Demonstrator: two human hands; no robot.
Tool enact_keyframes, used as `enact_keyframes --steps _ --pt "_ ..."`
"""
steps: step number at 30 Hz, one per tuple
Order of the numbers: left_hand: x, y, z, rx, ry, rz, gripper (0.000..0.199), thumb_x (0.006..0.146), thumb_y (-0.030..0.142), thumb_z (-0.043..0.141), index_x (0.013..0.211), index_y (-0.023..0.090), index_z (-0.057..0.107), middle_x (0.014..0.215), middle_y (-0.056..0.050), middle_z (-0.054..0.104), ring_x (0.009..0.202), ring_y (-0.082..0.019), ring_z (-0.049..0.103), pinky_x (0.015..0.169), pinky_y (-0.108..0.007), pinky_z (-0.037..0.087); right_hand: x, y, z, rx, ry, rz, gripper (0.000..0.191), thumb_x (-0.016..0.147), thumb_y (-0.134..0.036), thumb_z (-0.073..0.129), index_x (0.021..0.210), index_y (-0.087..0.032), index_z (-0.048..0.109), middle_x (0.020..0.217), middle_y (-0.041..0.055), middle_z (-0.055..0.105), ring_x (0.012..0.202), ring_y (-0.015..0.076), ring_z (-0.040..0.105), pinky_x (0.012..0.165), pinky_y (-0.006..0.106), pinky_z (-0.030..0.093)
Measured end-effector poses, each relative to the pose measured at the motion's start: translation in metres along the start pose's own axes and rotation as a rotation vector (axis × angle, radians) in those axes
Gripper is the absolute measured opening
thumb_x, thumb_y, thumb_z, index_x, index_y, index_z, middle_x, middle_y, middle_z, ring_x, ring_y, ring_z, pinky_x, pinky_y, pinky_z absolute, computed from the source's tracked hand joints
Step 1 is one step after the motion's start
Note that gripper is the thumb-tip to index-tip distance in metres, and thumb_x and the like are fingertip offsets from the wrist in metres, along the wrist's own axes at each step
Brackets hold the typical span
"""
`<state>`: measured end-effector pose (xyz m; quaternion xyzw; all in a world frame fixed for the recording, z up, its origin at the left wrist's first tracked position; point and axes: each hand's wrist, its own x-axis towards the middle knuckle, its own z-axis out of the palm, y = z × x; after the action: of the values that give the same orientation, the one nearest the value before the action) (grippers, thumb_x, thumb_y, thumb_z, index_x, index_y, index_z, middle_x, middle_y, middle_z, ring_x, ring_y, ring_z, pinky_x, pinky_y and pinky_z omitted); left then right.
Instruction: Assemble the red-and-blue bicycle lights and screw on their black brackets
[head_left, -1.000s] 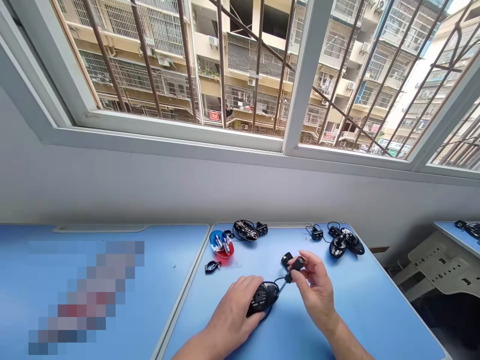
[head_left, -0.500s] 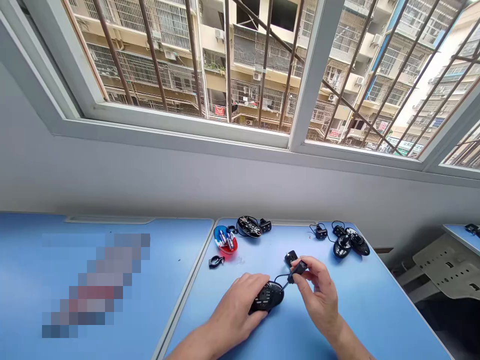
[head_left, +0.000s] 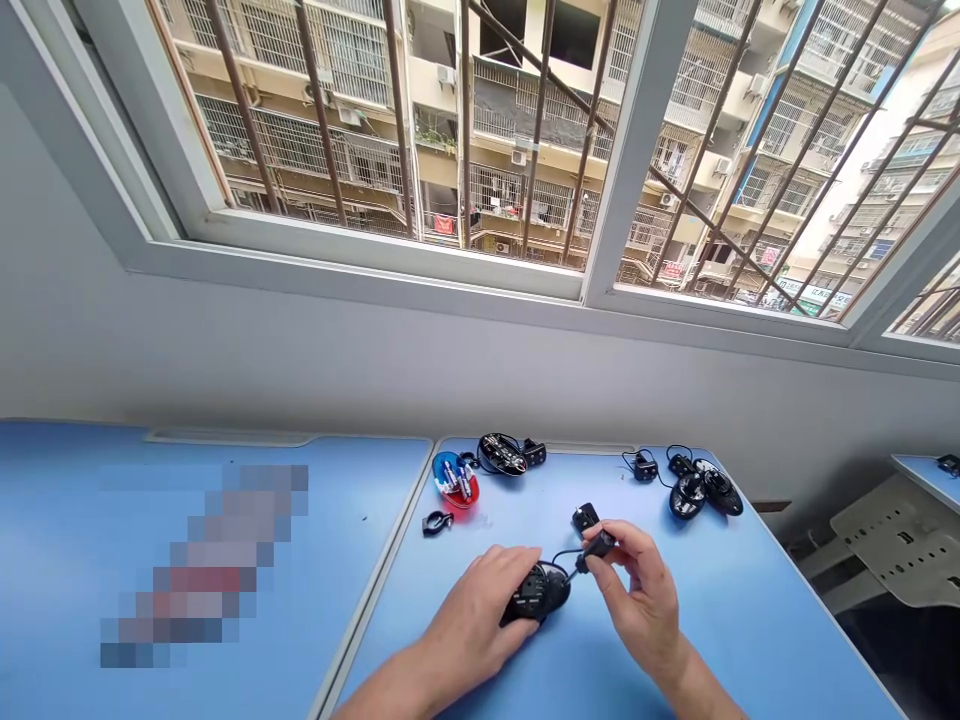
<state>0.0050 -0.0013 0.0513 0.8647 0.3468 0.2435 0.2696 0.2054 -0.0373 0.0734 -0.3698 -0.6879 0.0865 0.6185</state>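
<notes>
My left hand (head_left: 480, 610) grips a black computer mouse (head_left: 536, 592) from above, covering most of its shell. A short black cable (head_left: 562, 556) runs from the mouse to a black plug (head_left: 596, 546), pinched between the thumb and fingers of my right hand (head_left: 637, 590). Just beyond those fingers, a small black connector (head_left: 585, 517) lies on the blue table (head_left: 712, 620), apparently apart from the plug. The cable's far end is hidden near the mouse.
At the back stand an opened red-and-blue mouse shell (head_left: 454, 480) holding batteries, a black circuit-board part (head_left: 501, 454), and several black mouse parts with cables (head_left: 701, 492). A small black clip (head_left: 436, 522) lies nearby. A blurred patch (head_left: 202, 560) covers part of the left table.
The mouse has turned in my left hand and now lies flatter. The plug has moved down, closer to the mouse. The whole view has shifted slightly.
</notes>
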Motion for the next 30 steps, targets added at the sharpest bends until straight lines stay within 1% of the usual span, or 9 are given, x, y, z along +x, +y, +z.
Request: enact_keyframes --steps 8,10,12,14,17,21,26,30 --pt "-0.0013 0.0026 -0.0017 0.008 0.003 0.0 0.055 0.069 0.007 0.059 0.121 0.023 0.053 0.114 -0.006 0.066 0.096 -0.027 0.057 0.085 -0.041 0.048 0.0007 0.0004 0.0021 -0.061 -0.077 -0.033 0.029 0.09 -0.012 0.054 0.117 -0.023 0.054 0.093 0.0067 0.068 0.078 0.0171 0.066 0.058 0.027 0.059" --pt "-0.0008 0.0029 -0.0017 0.015 0.007 0.004 0.054 0.07 0.006 0.058 0.121 0.022 0.053 0.113 -0.006 0.066 0.095 -0.027 0.057 0.084 -0.041 0.048 0.0015 0.0008 0.002 -0.079 -0.095 -0.068 0.028 0.091 -0.014 0.053 0.117 -0.024 0.054 0.095 0.0072 0.068 0.079 0.0178 0.065 0.057 0.027 0.058" --pt "-0.0005 0.0031 -0.0015 0.021 0.005 0.007 0.053 0.071 0.006 0.057 0.121 0.022 0.053 0.112 -0.006 0.066 0.095 -0.027 0.057 0.084 -0.041 0.048 0.0026 0.0013 0.0015 -0.102 -0.092 -0.114 0.027 0.092 -0.018 0.055 0.117 -0.025 0.053 0.096 0.0076 0.066 0.08 0.0191 0.064 0.057 0.029 0.056" --pt "-0.0007 0.0028 -0.0009 0.024 0.002 0.008 0.054 0.071 0.006 0.058 0.122 0.021 0.052 0.114 -0.007 0.065 0.096 -0.027 0.057 0.085 -0.042 0.048 0.0036 0.002 0.001 -0.133 -0.06 -0.137 0.025 0.091 -0.023 0.058 0.116 -0.025 0.054 0.093 0.0069 0.065 0.078 0.0194 0.061 0.057 0.031 0.055" --pt "-0.0018 0.0015 0.0005 0.021 0.011 0.009 0.057 0.07 0.006 0.058 0.124 0.022 0.051 0.116 -0.007 0.065 0.098 -0.028 0.057 0.087 -0.043 0.048 0.0048 0.0025 0.0008 -0.181 -0.003 -0.129 0.023 0.091 -0.022 0.06 0.113 -0.026 0.055 0.084 0.0038 0.061 0.07 0.0171 0.057 0.055 0.03 0.053" --pt "-0.0024 0.0002 0.0016 0.002 0.021 0.009 0.057 0.07 0.006 0.058 0.124 0.023 0.052 0.116 -0.007 0.065 0.1 -0.028 0.058 0.088 -0.043 0.048 0.0068 0.0008 0.0006 -0.198 0.007 -0.106 0.024 0.089 -0.017 0.061 0.112 -0.025 0.057 0.078 0.0017 0.062 0.067 0.0157 0.057 0.054 0.028 0.053" --pt "-0.0016 -0.0004 0.001 -0.001 0.002 -0.009 0.06 0.069 0.006 0.059 0.126 0.024 0.051 0.12 -0.007 0.064 0.104 -0.029 0.058 0.091 -0.045 0.047 0.0078 -0.0011 -0.0009 -0.145 -0.009 -0.057 0.023 0.088 -0.016 0.061 0.109 -0.024 0.06 0.078 0.002 0.066 0.068 0.0155 0.062 0.056 0.027 0.056" --pt "-0.0017 -0.0022 0.0019 0.008 -0.023 -0.027 0.062 0.07 0.007 0.059 0.129 0.025 0.05 0.124 -0.008 0.063 0.108 -0.03 0.057 0.094 -0.047 0.046 0.0068 -0.0002 -0.0027 -0.095 -0.038 -0.031 0.026 0.088 -0.014 0.06 0.111 -0.025 0.061 0.084 0.0034 0.069 0.072 0.0162 0.066 0.06 0.027 0.059"
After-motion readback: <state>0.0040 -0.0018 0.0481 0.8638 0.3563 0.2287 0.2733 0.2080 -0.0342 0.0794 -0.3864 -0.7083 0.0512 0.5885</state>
